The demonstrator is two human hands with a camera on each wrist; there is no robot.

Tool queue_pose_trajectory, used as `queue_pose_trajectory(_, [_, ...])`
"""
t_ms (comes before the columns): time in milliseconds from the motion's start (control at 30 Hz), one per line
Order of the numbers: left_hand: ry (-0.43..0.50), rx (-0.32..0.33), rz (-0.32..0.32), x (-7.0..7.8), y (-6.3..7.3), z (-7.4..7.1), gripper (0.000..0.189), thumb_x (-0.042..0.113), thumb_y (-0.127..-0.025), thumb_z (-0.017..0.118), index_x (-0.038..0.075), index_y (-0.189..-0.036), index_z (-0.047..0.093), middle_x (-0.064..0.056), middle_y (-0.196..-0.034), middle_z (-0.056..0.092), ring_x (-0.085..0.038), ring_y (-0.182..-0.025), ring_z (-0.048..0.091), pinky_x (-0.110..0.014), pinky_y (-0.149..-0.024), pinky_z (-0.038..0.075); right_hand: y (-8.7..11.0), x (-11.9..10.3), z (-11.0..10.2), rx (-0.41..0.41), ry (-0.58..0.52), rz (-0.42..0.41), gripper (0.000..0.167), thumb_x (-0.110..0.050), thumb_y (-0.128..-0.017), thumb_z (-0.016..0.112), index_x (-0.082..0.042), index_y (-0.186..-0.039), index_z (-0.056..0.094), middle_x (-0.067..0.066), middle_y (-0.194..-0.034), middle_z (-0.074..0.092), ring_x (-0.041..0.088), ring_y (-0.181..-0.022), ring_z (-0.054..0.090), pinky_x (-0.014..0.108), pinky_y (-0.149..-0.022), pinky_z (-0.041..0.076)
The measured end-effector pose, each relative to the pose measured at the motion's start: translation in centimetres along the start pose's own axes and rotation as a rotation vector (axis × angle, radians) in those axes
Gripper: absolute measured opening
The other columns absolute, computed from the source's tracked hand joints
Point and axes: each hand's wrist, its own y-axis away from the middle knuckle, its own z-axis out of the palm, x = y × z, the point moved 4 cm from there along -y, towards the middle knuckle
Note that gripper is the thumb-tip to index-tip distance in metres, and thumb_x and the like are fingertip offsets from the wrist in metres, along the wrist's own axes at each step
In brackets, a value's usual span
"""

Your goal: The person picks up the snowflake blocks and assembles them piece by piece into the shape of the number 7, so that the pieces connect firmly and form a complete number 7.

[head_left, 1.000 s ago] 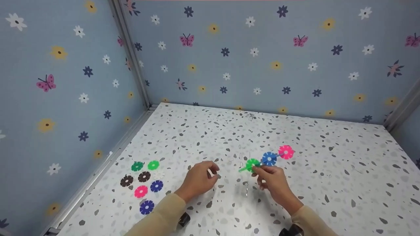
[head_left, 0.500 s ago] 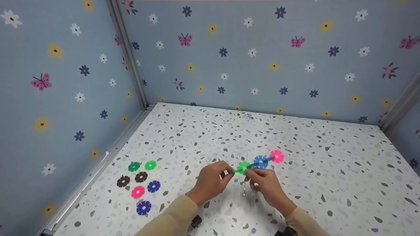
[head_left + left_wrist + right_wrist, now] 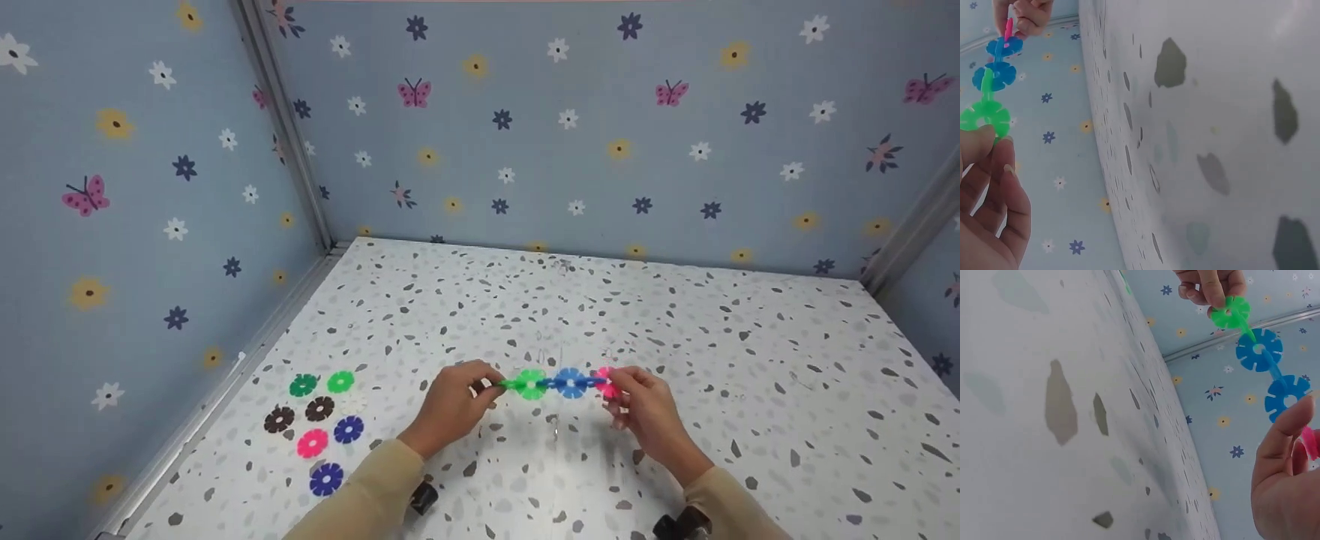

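Observation:
A chain of slotted interlocking plastic discs is stretched between both hands above the table, roughly level in the head view. At its left end my left hand [image 3: 452, 405] pinches a green disc [image 3: 998, 117] between thumb and fingers. Blue discs [image 3: 577, 391] follow along the middle, some face-on and some edge-on. My right hand [image 3: 654, 416] grips the pink disc [image 3: 603, 391] at the right end; its fingers partly cover that disc. In the right wrist view, the blue disc [image 3: 1297, 388] nearest the pink one sits just above the right thumb.
Loose discs lie flat on the speckled white table [image 3: 675, 330] at the left: dark green [image 3: 296, 388], light green [image 3: 334, 385], brown [image 3: 313, 413], pink [image 3: 306, 448], dark blue [image 3: 319, 484] and a faint whitish one. Flower-patterned panels [image 3: 540, 150] border the table behind and at the sides.
My left hand has come to the chain's green end and taken hold of it. My right hand has shifted from the green disc to the pink end, and the chain has turned level.

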Motion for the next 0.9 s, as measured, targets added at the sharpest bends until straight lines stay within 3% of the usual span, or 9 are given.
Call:
queue_pose_trajectory(367, [-0.039,0.029,-0.017,-0.9,-0.1,-0.8,0.006,0.007,-0.09,0.072,0.012,-0.093,0.074,0.002,-0.09,0.07,-0.01,-0.072,0.062,-0.035,-0.066,0.055,-0.2,-0.6,-0.4,-0.256,0.17,0.011,0.018,-0.012,-0.094,0.068,0.0,-0.107,0.067,0.009,-0.083,0.066,0.017,-0.064,0.06,0.025,-0.051,0.05])
queue_pose_trajectory(733, [-0.043,0.034,-0.036,-0.9,0.0,-0.9,0.006,0.007,-0.089,0.073,0.013,-0.092,0.073,0.004,-0.089,0.069,-0.011,-0.073,0.062,-0.032,-0.067,0.054,-0.1,-1.0,0.0,-0.261,0.211,0.018,0.027,-0.016,-0.094,0.068,0.002,-0.114,0.064,0.009,-0.086,0.066,0.017,-0.068,0.06,0.027,-0.054,0.051])
queue_pose_trajectory(900, [-0.042,0.031,-0.045,-1.1,0.2,-0.8,0.007,0.007,-0.089,0.073,0.013,-0.091,0.072,0.003,-0.09,0.069,-0.01,-0.073,0.063,-0.04,-0.067,0.056,-0.1,-0.8,0.2,-0.257,0.207,0.018,0.025,-0.014,-0.095,0.066,0.002,-0.114,0.063,0.01,-0.086,0.065,0.018,-0.069,0.059,0.028,-0.054,0.05])
